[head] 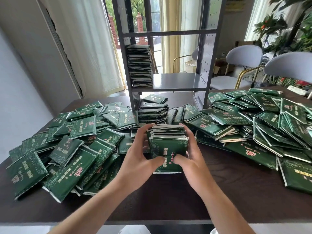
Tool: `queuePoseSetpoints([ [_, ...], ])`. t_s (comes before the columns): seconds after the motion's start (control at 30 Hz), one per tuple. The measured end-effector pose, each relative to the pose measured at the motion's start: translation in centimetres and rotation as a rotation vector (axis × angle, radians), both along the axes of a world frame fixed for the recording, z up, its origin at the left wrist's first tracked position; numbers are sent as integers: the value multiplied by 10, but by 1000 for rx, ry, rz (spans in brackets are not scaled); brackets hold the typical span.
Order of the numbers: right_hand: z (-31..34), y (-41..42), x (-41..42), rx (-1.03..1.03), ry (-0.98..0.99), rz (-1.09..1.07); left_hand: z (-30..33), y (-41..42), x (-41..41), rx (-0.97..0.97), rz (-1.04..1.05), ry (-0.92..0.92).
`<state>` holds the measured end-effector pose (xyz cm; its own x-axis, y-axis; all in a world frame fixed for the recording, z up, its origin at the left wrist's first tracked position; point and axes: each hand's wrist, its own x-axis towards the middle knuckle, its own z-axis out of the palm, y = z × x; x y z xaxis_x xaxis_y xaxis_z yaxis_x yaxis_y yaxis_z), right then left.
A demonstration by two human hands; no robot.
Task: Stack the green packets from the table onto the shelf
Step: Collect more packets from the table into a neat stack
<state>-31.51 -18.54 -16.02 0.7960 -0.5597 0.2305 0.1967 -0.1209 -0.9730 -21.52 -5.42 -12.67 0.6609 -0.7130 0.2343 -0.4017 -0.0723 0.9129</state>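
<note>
The table (168,196) lies under both hands. Beyond the hands stands the shelf (177,81), and a stack (140,66) sits on its left part. Loose packets (67,149) lie to the left of the left hand and to the right of the right hand. Between the hands is a bundle (167,146) of packets. The left hand (141,154) and the right hand (189,156) grasp it from both sides, thumbs on the front packet.

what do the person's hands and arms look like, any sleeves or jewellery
Both arms are bare from the bottom edge of the picture up to the wrists: no sleeves show. The left hand and right hand wear no gloves, and no rings, watch or bracelet can be seen. The fingernails that show are short and unpainted. Nothing is marked on either arm.
</note>
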Motion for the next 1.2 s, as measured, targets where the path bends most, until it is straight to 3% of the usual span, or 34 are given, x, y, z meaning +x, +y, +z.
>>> queuePoseSetpoints([
  [0.23,3,1,-3,-51,37,10,1,2,6,-9,-14,-51],
  [0.33,5,2,-2,5,29,-19,8,2,12,-14,-41,-6],
  [0.47,8,1,1,147,36,-29,24,1,26,126,-154,47],
  [0.6,3,-3,3,141,98,-97,35,-10,53,229,9,-215],
  [0.7,0,-5,4,118,141,-128,38,-24,81,434,195,-439],
  [0.87,0,-5,4,90,190,-156,38,-39,105,780,228,-446],
  [1.2,2,-2,4,47,246,-164,31,-22,83,634,149,-729],
])
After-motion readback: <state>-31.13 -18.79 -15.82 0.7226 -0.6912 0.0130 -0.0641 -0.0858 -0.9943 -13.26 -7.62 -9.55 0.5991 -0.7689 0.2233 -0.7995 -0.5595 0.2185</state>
